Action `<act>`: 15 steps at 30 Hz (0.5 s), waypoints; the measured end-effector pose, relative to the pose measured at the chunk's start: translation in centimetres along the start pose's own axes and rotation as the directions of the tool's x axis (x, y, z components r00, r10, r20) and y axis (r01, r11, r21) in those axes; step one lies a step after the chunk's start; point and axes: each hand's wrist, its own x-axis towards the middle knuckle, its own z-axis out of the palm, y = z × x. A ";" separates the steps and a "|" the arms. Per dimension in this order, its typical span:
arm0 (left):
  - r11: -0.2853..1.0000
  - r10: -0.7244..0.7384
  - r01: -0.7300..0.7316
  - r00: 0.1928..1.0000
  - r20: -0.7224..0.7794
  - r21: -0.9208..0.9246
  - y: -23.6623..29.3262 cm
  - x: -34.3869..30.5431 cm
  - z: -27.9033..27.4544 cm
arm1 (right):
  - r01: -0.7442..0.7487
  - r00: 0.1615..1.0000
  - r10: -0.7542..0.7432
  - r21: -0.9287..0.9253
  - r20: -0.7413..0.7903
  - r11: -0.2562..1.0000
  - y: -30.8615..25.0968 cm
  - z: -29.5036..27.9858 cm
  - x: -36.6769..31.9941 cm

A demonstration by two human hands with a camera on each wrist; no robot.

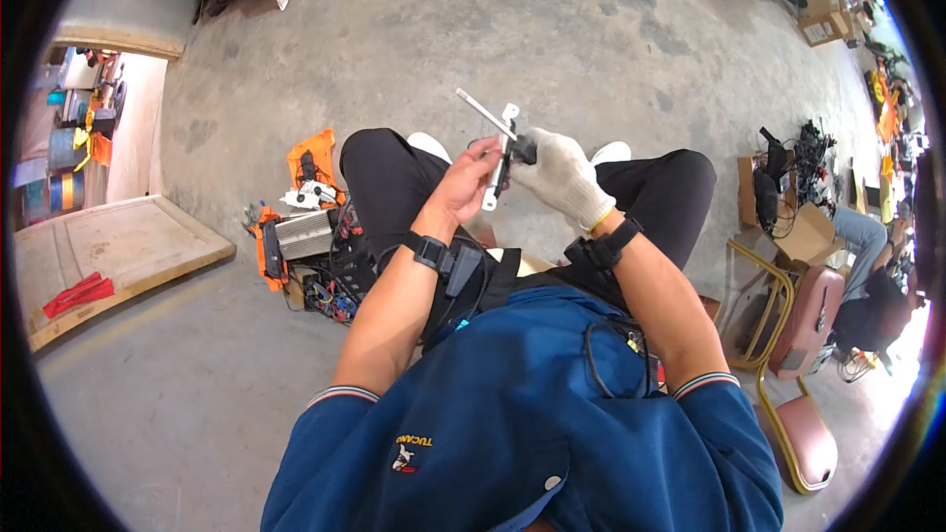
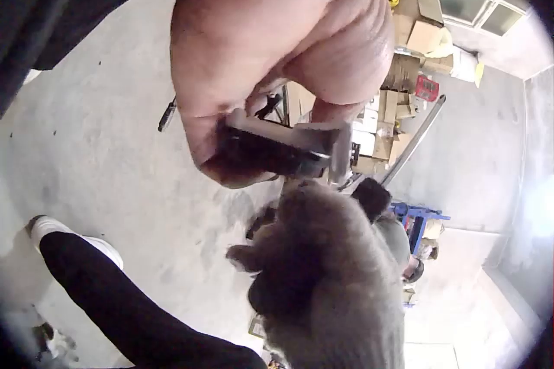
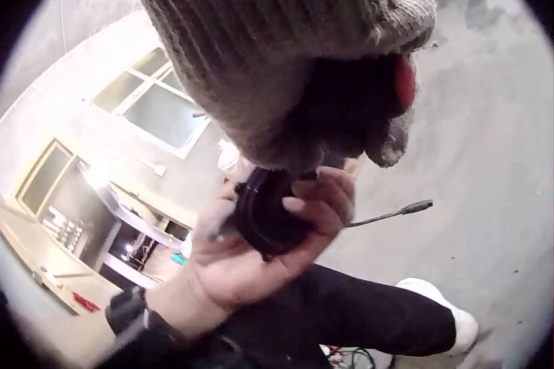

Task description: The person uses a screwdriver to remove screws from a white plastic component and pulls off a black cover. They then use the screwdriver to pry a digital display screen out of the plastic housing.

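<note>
My bare left hand [image 1: 465, 185] holds a black rounded part [image 3: 267, 213] fixed to a pale metal bracket [image 1: 491, 199], fingers and thumb curled round it. The bracket is a narrow strip with a hole at each end, held upright between the hands. From it a thin pale rod [image 1: 483, 112] juts forward and left, ending in a darker tip. Close against the bracket's right side, my right hand [image 1: 564, 177] wears a knitted glove. Its fingers curl round a dark handle-like thing with a red end [image 3: 404, 83]; most of it is hidden in the glove.
Beside the left knee lies a heap of electronics [image 1: 305, 236] with wires and orange pieces. A wooden board [image 1: 148, 236] bears a red cloth-like item. To the right stand a gold-framed chair [image 1: 803, 335], open cardboard boxes [image 1: 808, 236] and tangled black cables [image 1: 813, 163].
</note>
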 end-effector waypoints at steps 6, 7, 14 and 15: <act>0.999 0.011 -0.017 0.992 -0.129 -0.048 -0.3 -0.1 0.7 | -0.100 0.992 0.109 0.134 -0.065 0.986 2.3 1.2 -0.3; 0.999 0.010 -0.017 0.991 -0.132 -0.048 -0.4 0.0 0.4 | -0.189 0.978 0.201 0.192 -0.047 0.963 3.0 1.2 -0.2; 0.999 0.026 -0.032 0.991 -0.131 -0.040 -0.4 0.3 -0.2 | -0.359 0.927 0.368 0.445 0.068 0.821 5.4 -1.1 -1.2; 0.998 0.031 -0.037 0.992 -0.124 -0.045 -0.4 0.4 -0.3 | -0.404 0.904 0.420 0.469 0.076 0.785 5.3 -1.4 -1.4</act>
